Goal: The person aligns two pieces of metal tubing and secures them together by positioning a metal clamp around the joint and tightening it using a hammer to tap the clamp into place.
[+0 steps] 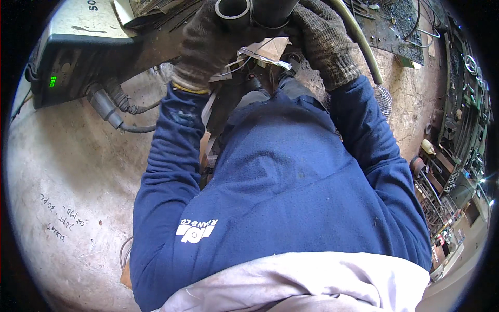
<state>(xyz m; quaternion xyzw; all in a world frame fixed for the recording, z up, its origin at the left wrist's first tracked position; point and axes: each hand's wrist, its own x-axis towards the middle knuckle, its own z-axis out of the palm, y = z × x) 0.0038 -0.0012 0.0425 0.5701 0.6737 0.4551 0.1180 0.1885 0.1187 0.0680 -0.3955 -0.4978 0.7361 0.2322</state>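
Observation:
Both of my hands are in knitted work gloves at the top edge of the head view. A short grey pipe piece (pixel 232 18) with its open end facing up sits in my left hand (pixel 200 49), whose fingers are closed around its side. Right beside it is a darker metal cylinder (pixel 273 13), partly cut off by the frame. My right hand (pixel 323 41) is closed on the right side of that cylinder. The two pieces touch or nearly touch; I cannot tell whether they are joined. The fingertips of both hands are partly hidden.
To the left stands a machine with a green display (pixel 53 81), a thick plug (pixel 104 106) and cable in its front. A pale hose (pixel 364 44) hangs by my right hand. The dark worktop (pixel 400 36) bears grit and wires. Metal stock (pixel 462 119) crowds the right side.

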